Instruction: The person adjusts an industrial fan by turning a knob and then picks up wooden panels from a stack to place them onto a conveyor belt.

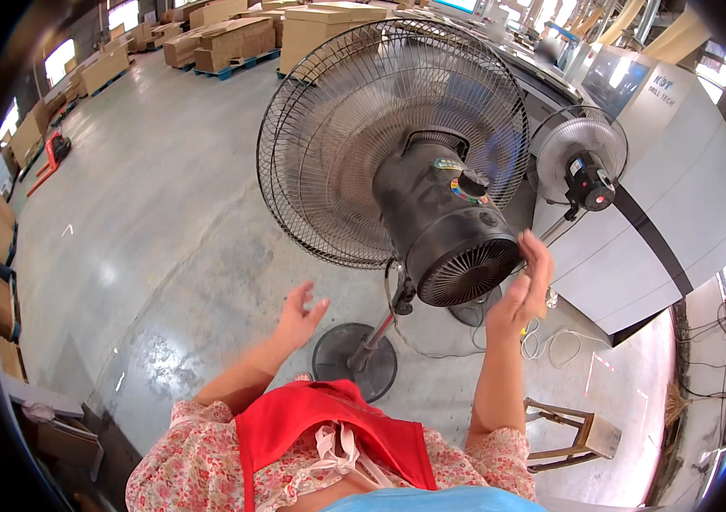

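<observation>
A large black pedestal fan (444, 213) stands in front of me, its back with a domed motor housing and coloured dial turned my way. Its wire cage (320, 136) tilts to the upper left, and the blades look blurred. My right hand (527, 286) is at the right rim of the housing, fingers apart; whether the fingertips touch it I cannot tell. Lower left of the housing, my left hand (299, 320) hangs in the air, fingers spread, holding nothing. The fan's pole (373, 343) runs down to a round black base (329, 357) near my feet.
A smaller fan (583, 166) stands at the right before a large white machine cabinet (661, 171). Cables (542, 346) lie on the floor beside a wooden stool (597, 435). Stacked boards (239, 43) on pallets line the back; a red pallet jack (54, 154) is far left.
</observation>
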`<state>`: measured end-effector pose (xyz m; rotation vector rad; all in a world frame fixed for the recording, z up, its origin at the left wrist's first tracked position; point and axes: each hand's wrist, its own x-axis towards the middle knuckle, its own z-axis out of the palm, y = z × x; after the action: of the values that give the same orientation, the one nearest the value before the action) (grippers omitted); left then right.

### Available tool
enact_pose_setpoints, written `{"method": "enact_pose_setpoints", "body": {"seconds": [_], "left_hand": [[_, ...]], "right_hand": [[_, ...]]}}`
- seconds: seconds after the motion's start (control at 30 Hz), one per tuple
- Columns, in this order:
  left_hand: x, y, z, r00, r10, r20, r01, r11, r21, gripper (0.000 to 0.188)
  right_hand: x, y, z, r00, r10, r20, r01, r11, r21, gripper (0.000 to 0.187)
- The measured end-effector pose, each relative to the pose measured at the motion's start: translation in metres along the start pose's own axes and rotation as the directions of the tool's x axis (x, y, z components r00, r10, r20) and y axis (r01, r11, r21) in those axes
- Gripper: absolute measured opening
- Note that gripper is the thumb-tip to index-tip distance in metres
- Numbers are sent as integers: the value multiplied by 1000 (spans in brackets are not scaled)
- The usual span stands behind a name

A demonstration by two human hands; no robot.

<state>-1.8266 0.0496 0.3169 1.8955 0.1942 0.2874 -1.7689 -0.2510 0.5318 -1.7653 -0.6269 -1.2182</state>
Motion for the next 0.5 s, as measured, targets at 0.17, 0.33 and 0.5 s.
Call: {"method": "enact_pose_setpoints", "body": {"seconds": [0.17, 0.33, 0.5], "left_hand": [[-40, -25, -9, 988, 25, 154, -40, 995, 96, 36], [-86, -81, -39, 969, -227, 97, 216, 970, 106, 32], [-129, -97, -67, 949, -315, -28, 315, 929, 193, 31]], "right_hand": [[-149, 105, -19, 664, 600, 446, -662, 749, -21, 32], [-193, 87, 47, 564, 425, 708, -619, 785, 21, 62], [-198, 100, 70, 298, 335, 894, -814, 578, 55, 55]]}}
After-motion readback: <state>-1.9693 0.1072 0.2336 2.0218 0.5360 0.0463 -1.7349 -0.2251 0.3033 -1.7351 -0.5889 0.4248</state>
